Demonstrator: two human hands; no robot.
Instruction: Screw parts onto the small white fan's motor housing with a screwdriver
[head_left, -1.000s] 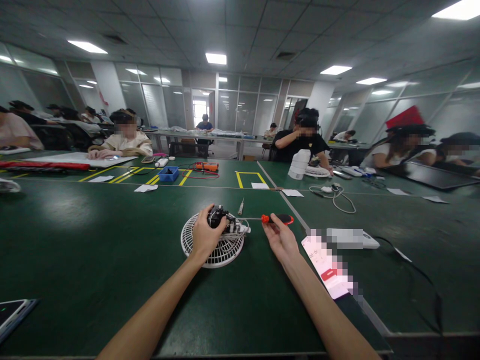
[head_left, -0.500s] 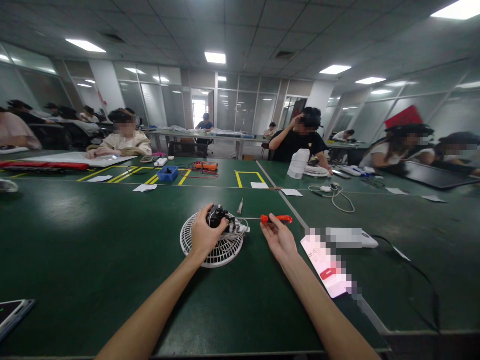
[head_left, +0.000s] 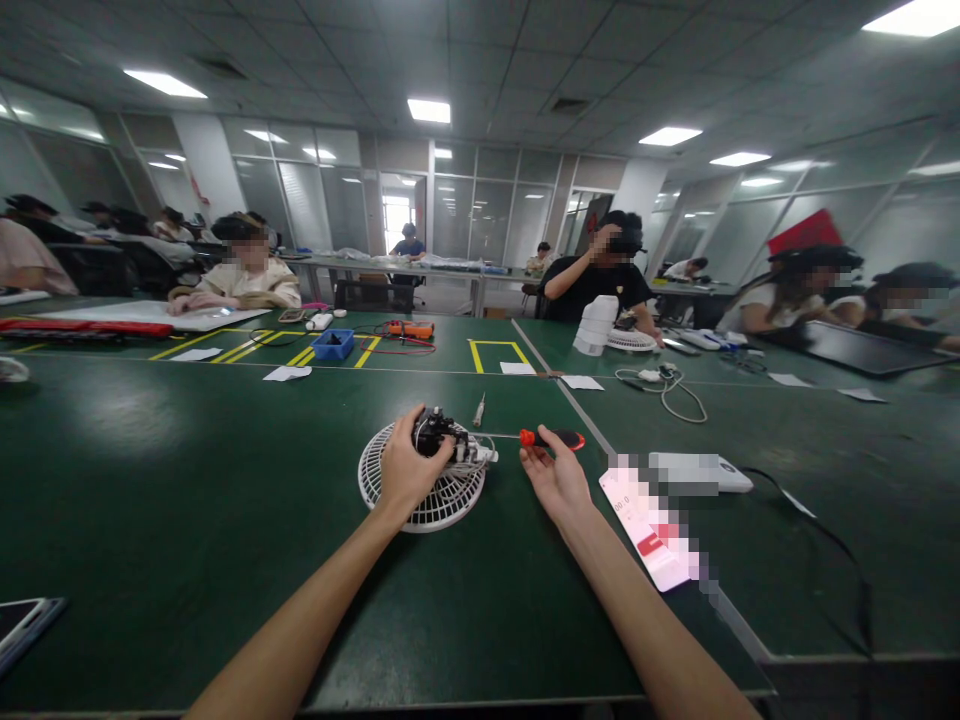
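My left hand (head_left: 409,465) is closed round a black fan motor (head_left: 433,432) that rests on a round white fan grille (head_left: 442,508). White wires and small white connectors (head_left: 477,455) hang at the motor's right side. Between thumb and fingers, my right hand (head_left: 556,472) grips a screwdriver by its red and black handle (head_left: 559,439). The screwdriver's shaft lies level and points left at the motor; its tip is hidden among the parts. Just beyond the shaft, a small pen-like tool with a thin tip (head_left: 479,410) lies on the green table (head_left: 187,520).
To the right lie a lit phone (head_left: 649,535) and a white box-like device (head_left: 701,473) with a black cable. A blue bin (head_left: 333,345), an orange meter (head_left: 411,330) and a coiled grey cable (head_left: 679,395) are farther back. Across the table, a person in black (head_left: 596,280) sits near another grille.
The screwdriver handle has turned about its axis, showing different red and black sides. Both hands keep their places. The person in black across the table has moved a raised hand about the head.
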